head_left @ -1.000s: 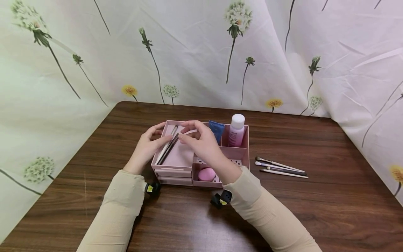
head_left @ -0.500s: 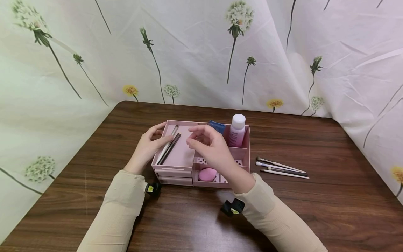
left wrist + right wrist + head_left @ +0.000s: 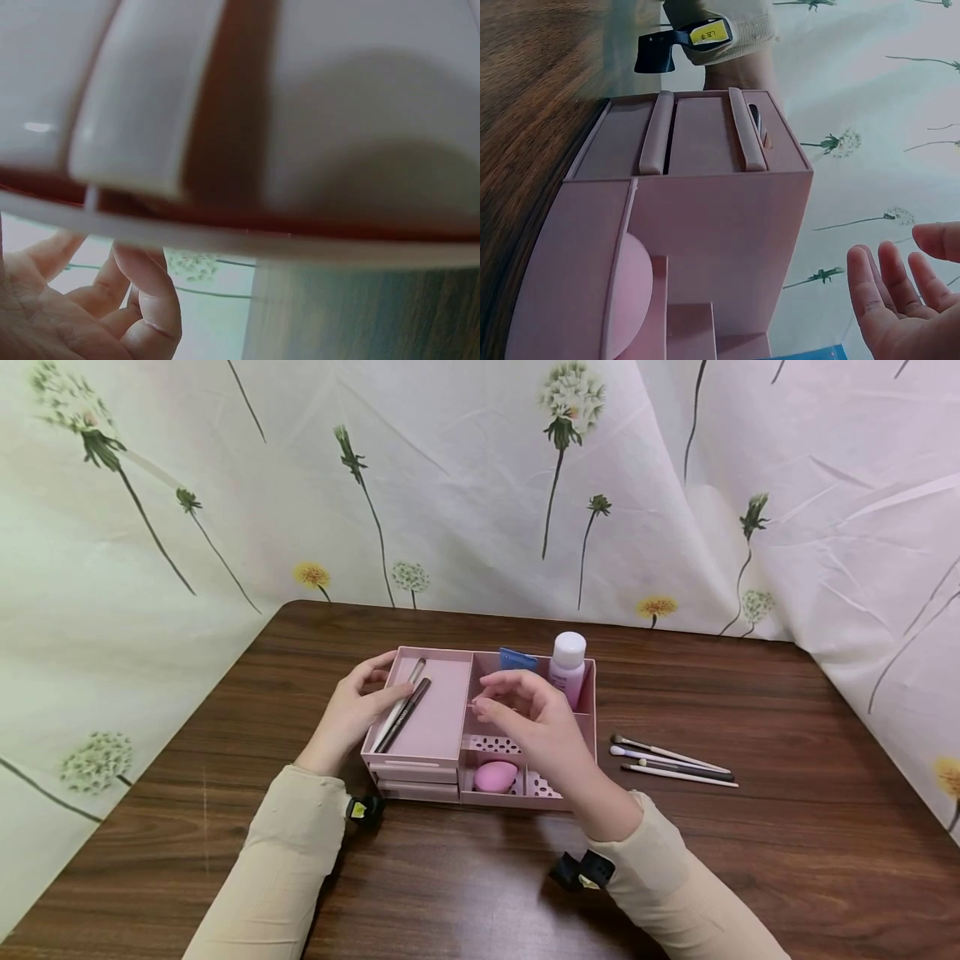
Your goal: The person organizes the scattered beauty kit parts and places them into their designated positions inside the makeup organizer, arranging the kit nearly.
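Observation:
A pink desktop organizer (image 3: 438,727) stands on the table. Along its left wall, my left hand (image 3: 345,714) grips the edge, fingers outside and thumb reaching over the rim to the sticks in the top tray. These are a slim white stick (image 3: 390,718) and a black pen-shaped stick (image 3: 405,714) with lettering. Above the right-hand compartments hovers my right hand (image 3: 536,718), its fingers loosely bent and nothing visible in them. A pink makeup sponge (image 3: 495,777) sits in a front compartment. Behind the right hand are a blue tube (image 3: 517,659) and a white-capped pink bottle (image 3: 567,668), partly hidden.
Several makeup brushes (image 3: 671,760) lie on the wooden table (image 3: 810,827) to the right of the organizer. Two small drawers (image 3: 416,783) form its front left. Flower-printed cloth (image 3: 465,485) hangs behind the table.
My right hand has moved away from the sticks in the tray, rightward and toward me, over the compartments. The left hand stays at the organizer's edge.

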`<action>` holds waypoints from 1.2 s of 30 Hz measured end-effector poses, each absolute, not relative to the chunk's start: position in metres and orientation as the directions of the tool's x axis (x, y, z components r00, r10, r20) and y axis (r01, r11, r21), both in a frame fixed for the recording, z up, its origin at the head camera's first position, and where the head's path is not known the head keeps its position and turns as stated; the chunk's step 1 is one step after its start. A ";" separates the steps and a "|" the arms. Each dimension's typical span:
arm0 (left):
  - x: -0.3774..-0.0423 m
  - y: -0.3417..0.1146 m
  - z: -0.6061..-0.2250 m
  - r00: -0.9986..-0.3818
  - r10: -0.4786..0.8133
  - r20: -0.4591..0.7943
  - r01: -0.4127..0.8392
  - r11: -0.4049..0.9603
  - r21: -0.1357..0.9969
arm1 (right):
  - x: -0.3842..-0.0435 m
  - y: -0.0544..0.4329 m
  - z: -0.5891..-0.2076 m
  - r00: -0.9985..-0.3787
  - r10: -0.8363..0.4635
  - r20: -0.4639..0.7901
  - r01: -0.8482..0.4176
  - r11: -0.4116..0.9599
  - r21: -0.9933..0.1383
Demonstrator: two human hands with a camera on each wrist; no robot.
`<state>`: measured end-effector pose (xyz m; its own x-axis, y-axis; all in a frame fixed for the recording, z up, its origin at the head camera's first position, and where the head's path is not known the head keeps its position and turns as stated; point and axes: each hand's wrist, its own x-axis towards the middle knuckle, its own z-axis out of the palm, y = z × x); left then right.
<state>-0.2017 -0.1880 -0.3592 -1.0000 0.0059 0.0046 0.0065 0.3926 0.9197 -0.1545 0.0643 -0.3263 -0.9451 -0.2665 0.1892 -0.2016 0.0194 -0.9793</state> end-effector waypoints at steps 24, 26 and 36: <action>-0.201 -0.186 -0.358 -1.000 -0.010 0.028 0.021 0.412 0.911 | -0.149 0.101 -0.326 -0.946 -0.236 0.222 -0.215 -0.052 -0.975; -0.201 -0.186 -0.358 -0.999 -0.012 0.043 0.034 0.431 0.902 | -0.150 0.106 -0.324 -0.942 -0.239 0.236 -0.227 -0.065 -0.972; -0.199 -0.188 -0.356 -0.997 -0.042 0.068 0.038 0.502 0.864 | -0.159 0.127 -0.311 -0.936 -0.276 0.220 -0.202 -0.092 -0.975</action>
